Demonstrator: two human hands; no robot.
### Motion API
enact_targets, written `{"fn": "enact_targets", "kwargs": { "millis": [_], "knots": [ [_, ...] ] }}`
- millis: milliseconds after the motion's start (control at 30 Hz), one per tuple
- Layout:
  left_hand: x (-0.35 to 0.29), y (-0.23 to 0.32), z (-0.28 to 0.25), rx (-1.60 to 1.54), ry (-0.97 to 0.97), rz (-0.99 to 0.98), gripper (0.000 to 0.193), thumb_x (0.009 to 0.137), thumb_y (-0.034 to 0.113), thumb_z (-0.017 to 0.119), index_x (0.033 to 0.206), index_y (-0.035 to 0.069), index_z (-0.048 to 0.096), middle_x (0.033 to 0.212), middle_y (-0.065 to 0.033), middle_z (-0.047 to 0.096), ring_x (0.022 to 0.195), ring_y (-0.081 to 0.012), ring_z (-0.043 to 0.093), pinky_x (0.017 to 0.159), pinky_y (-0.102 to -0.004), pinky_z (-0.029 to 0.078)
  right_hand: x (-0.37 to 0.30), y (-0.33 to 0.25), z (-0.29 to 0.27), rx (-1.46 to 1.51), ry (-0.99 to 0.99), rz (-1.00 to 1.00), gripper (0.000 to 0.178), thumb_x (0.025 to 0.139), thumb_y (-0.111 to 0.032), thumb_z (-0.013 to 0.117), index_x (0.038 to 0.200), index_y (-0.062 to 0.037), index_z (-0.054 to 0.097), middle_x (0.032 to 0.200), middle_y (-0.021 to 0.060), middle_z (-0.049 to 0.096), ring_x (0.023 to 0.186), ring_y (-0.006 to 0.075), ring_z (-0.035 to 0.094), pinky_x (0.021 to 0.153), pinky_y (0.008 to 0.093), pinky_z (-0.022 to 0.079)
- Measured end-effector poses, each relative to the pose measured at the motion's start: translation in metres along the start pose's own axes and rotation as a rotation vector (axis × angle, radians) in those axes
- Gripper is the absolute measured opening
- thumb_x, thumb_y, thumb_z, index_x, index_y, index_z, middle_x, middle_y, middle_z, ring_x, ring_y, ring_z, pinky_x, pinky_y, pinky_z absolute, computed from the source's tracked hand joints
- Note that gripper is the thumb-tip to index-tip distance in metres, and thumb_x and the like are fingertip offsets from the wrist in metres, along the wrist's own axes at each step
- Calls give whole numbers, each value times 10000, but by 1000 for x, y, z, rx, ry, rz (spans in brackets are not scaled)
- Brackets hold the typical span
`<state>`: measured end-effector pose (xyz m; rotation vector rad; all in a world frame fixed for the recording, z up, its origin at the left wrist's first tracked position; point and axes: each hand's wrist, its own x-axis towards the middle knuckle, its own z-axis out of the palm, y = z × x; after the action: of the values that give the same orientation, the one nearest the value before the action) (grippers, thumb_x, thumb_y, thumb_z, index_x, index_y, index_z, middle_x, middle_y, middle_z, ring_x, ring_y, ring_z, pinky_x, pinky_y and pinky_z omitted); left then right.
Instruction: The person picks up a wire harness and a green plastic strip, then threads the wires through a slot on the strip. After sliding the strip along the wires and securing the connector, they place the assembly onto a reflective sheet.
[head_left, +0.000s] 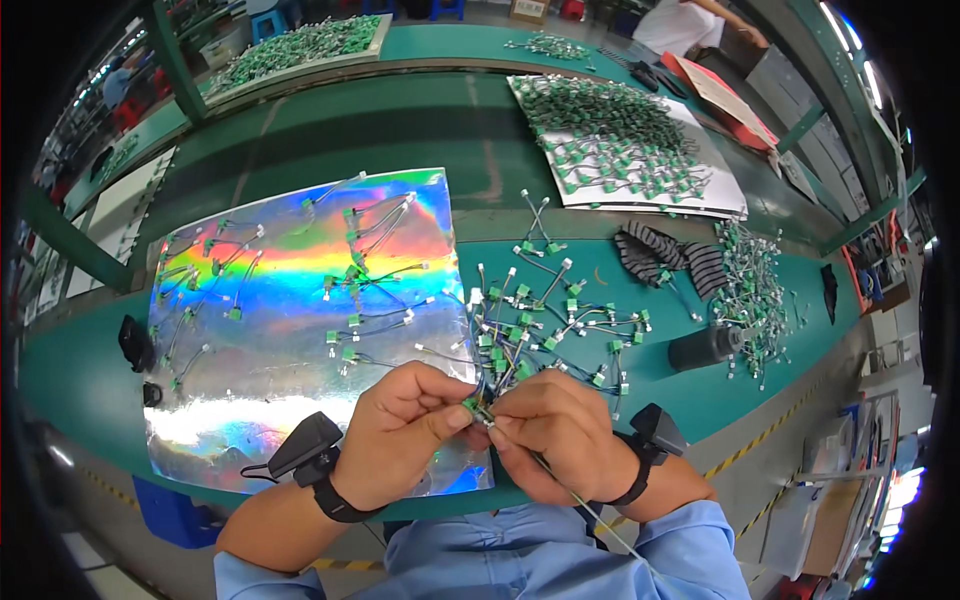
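Note:
Both hands meet at the near edge of the bench, close to my body. In my left hand, thumb and fingers pinch a small green connector with thin wires. My right hand is closed right beside it, its fingertips pinching a thin pale cable that trails down toward my lap. Where the cable end and the connector meet is partly covered by my fingers. Just beyond my hands lies a loose pile of green connectors with short wires.
A shiny rainbow-reflecting sheet with scattered connectors covers the bench's left. A black bottle, striped cloth and heaped wired parts lie right. Farther back are a loaded white board and a person in white.

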<state>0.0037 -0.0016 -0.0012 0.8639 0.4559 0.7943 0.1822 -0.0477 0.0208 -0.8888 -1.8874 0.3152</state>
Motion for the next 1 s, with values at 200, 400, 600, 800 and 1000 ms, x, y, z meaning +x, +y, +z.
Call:
{"fn": "enact_targets", "kwargs": {
  "millis": [200, 400, 600, 800, 1000],
  "knots": [
    [0, 1, -1, -102, -36, -64, 158, 868, 24, 570, 1002, 2, 489, 933, -148, 611, 789, -241, 640, 684, -352, 548, 1, 1, -8, 375, -39, 240, 106, 841, 21, 553, 923, -24, 502, 870, 139, 573, 726, 187, 558, 630, 291, 462],
    [2, -1, -1, -189, -98, -74, 150, 862, 47, 584, 971, 31, 482, 923, -152, 606, 784, -265, 634, 651, -365, 543, -5, -1, -2, 658, 102, 380, 94, 848, 3, 562, 911, -25, 499, 868, 135, 574, 727, 190, 559, 630, 291, 455],
    [4, -4, -2, -224, -123, -146, 144, 868, 76, 581, 960, 44, 475, 906, -157, 603, 767, -279, 627, 619, -385, 536, -3, 4, -12, 509, 52, 228, 107, 832, 3, 584, 897, -20, 502, 857, 131, 583, 725, 185, 563, 617, 289, 447],
    [5, -1, -3, -270, -164, -125, 139, 870, 85, 579, 957, 43, 479, 905, -158, 603, 760, -281, 621, 615, -392, 534, 0, 4, -12, 550, -5, 290, 110, 810, 25, 588, 874, -19, 511, 851, 131, 595, 722, 180, 571, 609, 289, 449],
    [4, -3, -5, -283, -184, -127, 156, 882, 67, 562, 1003, 11, 481, 908, -164, 603, 773, -272, 632, 653, -391, 536, 3, 3, -13, 568, -49, 302, 120, 799, 30, 594, 870, -22, 513, 843, 126, 603, 720, 187, 584, 603, 293, 454]
  ]
}}
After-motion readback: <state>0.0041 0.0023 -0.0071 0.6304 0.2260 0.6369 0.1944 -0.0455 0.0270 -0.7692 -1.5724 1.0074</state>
